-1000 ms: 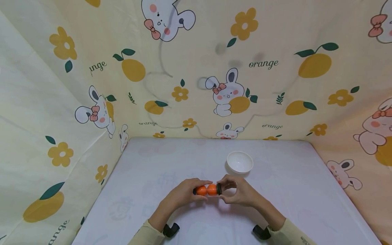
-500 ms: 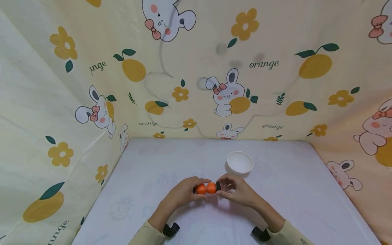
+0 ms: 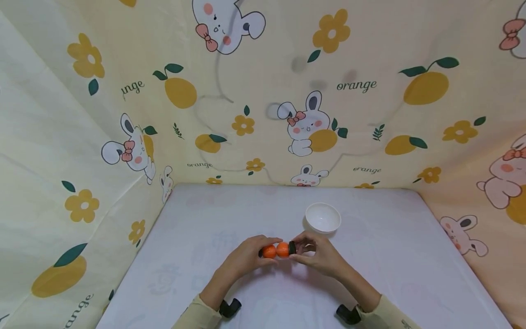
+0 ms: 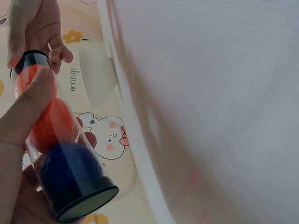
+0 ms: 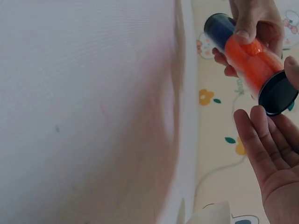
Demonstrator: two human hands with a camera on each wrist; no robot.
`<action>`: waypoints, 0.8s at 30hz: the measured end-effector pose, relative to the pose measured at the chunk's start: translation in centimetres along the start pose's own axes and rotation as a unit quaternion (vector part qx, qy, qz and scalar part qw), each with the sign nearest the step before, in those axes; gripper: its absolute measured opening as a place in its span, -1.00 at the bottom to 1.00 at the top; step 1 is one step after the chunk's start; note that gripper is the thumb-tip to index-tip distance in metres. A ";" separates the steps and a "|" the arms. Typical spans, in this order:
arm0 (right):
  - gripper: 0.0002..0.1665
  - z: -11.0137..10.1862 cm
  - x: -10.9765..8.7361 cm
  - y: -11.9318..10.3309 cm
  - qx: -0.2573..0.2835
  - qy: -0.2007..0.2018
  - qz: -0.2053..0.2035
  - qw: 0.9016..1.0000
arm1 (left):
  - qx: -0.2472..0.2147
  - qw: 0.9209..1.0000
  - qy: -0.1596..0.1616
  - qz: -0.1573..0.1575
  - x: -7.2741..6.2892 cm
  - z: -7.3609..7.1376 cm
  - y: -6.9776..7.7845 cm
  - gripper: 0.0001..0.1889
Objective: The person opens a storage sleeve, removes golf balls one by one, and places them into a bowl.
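Observation:
A clear tube with black end caps holds orange balls (image 3: 282,250) and a dark blue ball (image 4: 70,170). My left hand (image 3: 249,254) grips the tube around its middle, its thumb lying along the side. At the other end, my right hand (image 3: 319,252) pinches the black cap (image 5: 279,93) between thumb and fingertips. In the right wrist view its fingers reach under the cap's rim and the palm faces the cap. The tube lies about level above the table in the head view; the left hand hides its blue end there.
A white bowl (image 3: 323,218) stands on the white-covered table (image 3: 230,205), just beyond the right hand. Patterned cloth (image 3: 255,91) with rabbits and oranges hangs at the back and both sides.
My right thumb has moved up and left onto the capped end, where it was lower before. Both hands and the tube have risen slightly in the head view.

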State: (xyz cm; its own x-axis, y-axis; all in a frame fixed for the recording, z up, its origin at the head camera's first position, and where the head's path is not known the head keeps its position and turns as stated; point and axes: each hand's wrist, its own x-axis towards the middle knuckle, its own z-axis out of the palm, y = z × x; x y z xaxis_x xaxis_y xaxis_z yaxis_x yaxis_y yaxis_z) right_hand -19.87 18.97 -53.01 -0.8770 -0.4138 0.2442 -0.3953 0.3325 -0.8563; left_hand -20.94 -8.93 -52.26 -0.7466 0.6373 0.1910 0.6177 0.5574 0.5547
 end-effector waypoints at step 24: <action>-0.57 -0.6 -0.5 0.1 0.022 0.007 -0.014 1.000 | -0.035 0.999 -0.001 0.013 0.5 0.4 -0.1 -0.38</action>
State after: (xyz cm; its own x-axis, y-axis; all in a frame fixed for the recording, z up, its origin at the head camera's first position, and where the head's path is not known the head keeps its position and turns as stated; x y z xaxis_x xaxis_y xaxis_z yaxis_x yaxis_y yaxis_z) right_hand -19.62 19.74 -53.00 -0.8698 -0.4101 0.2745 -0.4075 0.2831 -0.8682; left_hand -21.30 -8.45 -52.59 -0.7292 0.6531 0.2042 0.6185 0.5015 0.6049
